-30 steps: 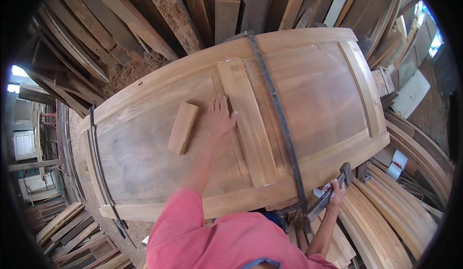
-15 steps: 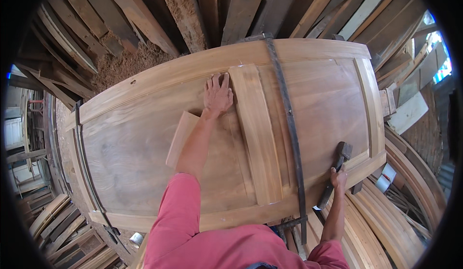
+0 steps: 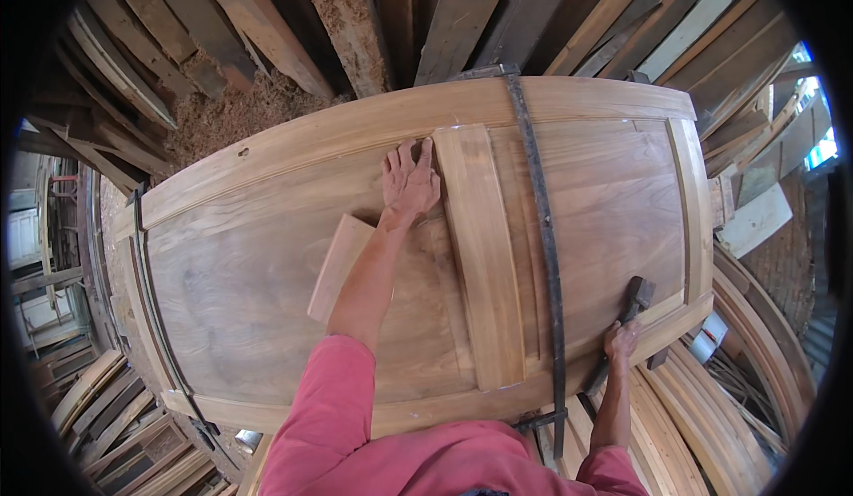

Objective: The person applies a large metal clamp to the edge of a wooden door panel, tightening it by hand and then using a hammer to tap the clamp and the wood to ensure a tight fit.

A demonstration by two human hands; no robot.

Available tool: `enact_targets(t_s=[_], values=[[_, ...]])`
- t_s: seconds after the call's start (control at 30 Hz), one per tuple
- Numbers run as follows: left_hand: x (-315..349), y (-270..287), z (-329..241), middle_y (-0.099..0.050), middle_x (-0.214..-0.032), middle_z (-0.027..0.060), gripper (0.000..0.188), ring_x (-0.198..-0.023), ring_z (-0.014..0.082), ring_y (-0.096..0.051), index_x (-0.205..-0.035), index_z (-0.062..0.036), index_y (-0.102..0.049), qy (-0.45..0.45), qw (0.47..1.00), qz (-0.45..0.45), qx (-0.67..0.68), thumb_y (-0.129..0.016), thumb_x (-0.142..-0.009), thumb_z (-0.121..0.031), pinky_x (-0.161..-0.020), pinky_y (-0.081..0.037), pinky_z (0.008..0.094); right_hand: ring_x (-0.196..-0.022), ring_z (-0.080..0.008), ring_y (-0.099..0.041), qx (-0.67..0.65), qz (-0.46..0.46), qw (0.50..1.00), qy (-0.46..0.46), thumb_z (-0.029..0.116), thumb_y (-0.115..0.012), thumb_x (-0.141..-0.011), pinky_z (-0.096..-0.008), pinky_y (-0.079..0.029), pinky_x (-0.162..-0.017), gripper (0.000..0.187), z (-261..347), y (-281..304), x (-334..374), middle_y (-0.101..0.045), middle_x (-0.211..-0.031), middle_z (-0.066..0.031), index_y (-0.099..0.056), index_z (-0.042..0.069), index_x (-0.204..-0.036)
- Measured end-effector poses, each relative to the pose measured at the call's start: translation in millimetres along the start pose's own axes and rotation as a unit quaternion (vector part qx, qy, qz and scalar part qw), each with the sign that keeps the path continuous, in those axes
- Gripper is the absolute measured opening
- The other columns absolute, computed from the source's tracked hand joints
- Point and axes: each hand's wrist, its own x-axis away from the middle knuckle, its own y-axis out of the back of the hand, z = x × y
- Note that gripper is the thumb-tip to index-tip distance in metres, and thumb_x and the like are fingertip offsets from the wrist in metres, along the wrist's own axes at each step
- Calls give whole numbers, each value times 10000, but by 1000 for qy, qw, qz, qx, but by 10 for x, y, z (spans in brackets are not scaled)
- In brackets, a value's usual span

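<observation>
Head view looks down on a wooden door (image 3: 267, 265) lying flat in front of me, ringed by stacked planks (image 3: 444, 16). My left hand (image 3: 410, 180) lies open and flat on the door panel, fingertips against the upright centre strip (image 3: 480, 256). A loose wooden block (image 3: 338, 265) rests on the panel just beside my left forearm. My right hand (image 3: 619, 340) is closed around the handle of a hammer (image 3: 633, 300) at the door's near edge, right of a long metal bar clamp (image 3: 542, 247) spanning the door.
</observation>
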Motion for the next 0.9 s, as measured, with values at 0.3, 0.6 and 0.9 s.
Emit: enact_targets(t_s=[0.3,0.6,0.9], values=[[-30,43,-69,-418,-1403,220,664,-1210,409,-424,-1454,-83,-472,26,999,21,-19,-590,-809,-183,-1051,-341,548,-1282,-507,-463,-30,51,998,1,294,-556,-955,-515,-415,-1064,698,-94,-42,-68,-413,-1416,-365,-303,-95,-1476],[-21,46,-46,-408,-1406,199,684,-1241,396,-397,-1463,-79,-459,31,999,37,-23,-595,-808,-224,-1077,-314,535,-1423,-446,-341,-7,107,994,2,372,-467,-990,-465,-273,-1196,714,-189,-98,-144,-359,-1511,-331,-303,-124,-1478],[-21,77,-70,-425,-1388,218,659,-1194,403,-430,-1445,-77,-488,26,999,25,-26,-581,-805,-203,-1050,-346,543,-1176,-458,-542,31,72,997,22,261,-589,-924,-504,-461,-967,678,-236,-235,-202,-503,-1287,-285,-341,-94,-1444]])
